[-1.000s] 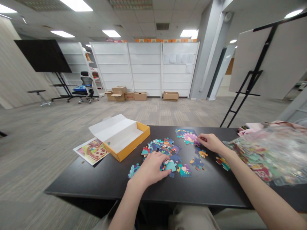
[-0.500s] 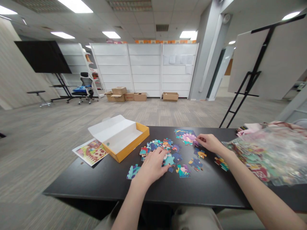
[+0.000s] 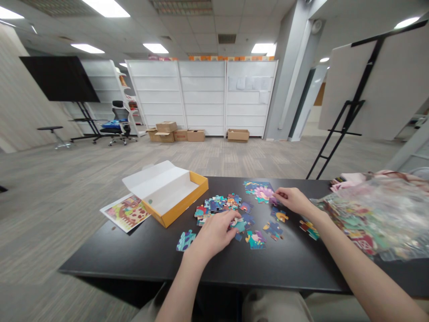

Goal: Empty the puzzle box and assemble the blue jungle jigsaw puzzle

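A heap of colourful puzzle pieces (image 3: 216,203) lies at the middle of the black table. My left hand (image 3: 217,230) rests over its near side, thumb and fingers apart at a teal piece (image 3: 240,225). My right hand (image 3: 290,199) is closed in a pinch at the right edge of a joined puzzle section (image 3: 263,192) with a pink-purple shape; what its fingertips hold is too small to make out. Nearer me lie a piece group with pink and teal (image 3: 256,240), a dark blue group (image 3: 274,229) and a teal patterned group (image 3: 185,240).
An open yellow box (image 3: 184,201) with a white lid stands at the left, beside a printed picture sheet (image 3: 125,213). Clear plastic bags of pieces (image 3: 378,219) fill the table's right side. Red and teal pieces (image 3: 309,229) lie beside my right forearm.
The fingers of my left hand have shifted slightly and curl more over the teal piece. My right hand has hardly moved.
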{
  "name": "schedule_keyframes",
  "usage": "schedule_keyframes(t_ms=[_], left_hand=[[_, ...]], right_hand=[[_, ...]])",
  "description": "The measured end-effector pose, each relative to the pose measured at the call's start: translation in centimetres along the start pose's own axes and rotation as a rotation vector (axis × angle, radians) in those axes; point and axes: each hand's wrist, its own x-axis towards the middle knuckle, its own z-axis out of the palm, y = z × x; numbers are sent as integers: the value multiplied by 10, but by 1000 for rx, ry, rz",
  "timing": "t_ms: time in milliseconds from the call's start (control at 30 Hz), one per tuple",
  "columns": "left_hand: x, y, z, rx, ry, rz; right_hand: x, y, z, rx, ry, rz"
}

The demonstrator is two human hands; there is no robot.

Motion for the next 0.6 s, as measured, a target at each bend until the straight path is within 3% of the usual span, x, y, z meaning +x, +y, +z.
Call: schedule_keyframes(t_ms=[333, 467, 600], left_hand=[[3, 3, -9, -319, 147, -51], [8, 11, -10, -337, 116, -21], [13, 21, 0, -387, 36, 12]], right_hand=[[-2, -2, -12, -23, 70, 24], [-5, -3, -26, 44, 207, 37], [-20, -2, -41, 91, 284, 91]])
